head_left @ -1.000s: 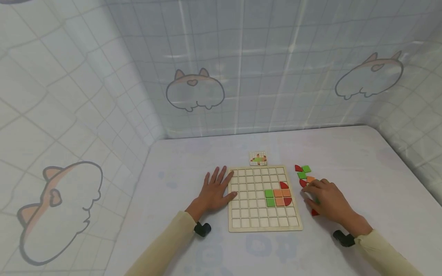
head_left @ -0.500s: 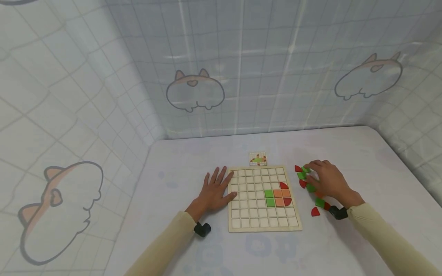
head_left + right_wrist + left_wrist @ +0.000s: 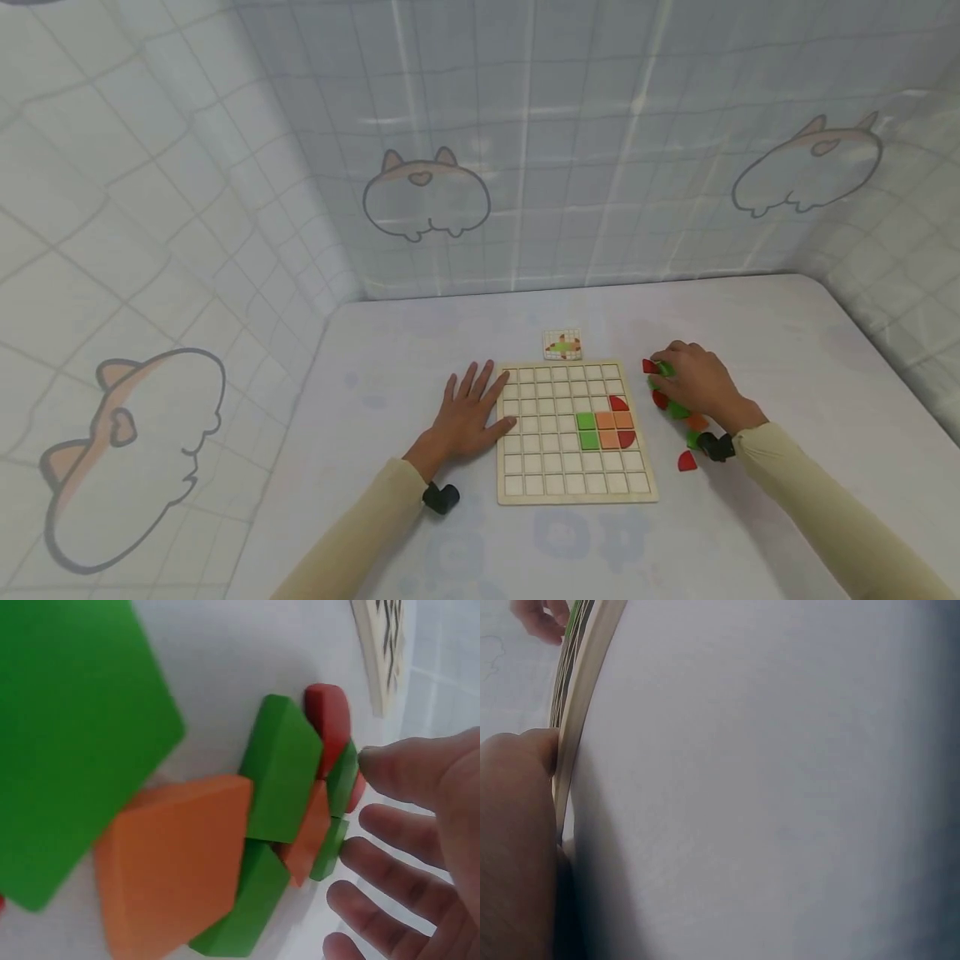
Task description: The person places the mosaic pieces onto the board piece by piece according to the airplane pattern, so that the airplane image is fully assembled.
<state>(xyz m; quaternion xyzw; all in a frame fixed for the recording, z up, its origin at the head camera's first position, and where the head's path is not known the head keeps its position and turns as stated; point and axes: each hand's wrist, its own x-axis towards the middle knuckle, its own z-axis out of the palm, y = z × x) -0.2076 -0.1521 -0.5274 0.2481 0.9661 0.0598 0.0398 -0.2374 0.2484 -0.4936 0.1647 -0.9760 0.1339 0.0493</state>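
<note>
Fingers [image 3: 466, 383] of the left hand [image 3: 463, 421] lie spread, forefinger and thumb over the grid board's [image 3: 540, 467] left edge; right forearm [image 3: 817, 496] slants toward the desk's [image 3: 757, 321] far edge, right hand [image 3: 697, 379] arched over loose tiles [image 3: 180, 859] beside the board's right edge, thumb and fingers bent but apart; whether they touch the green tile [image 3: 666, 367] beneath, I cannot tell.

your grid board [image 3: 546, 425] looks like matt wood; the orange piece [image 3: 176, 862] and the green piece [image 3: 283, 772] look smooth and painted; your left sleeve [image 3: 360, 525] looks like matt cloth, the backdrop [image 3: 562, 200] softly glossy.
</note>
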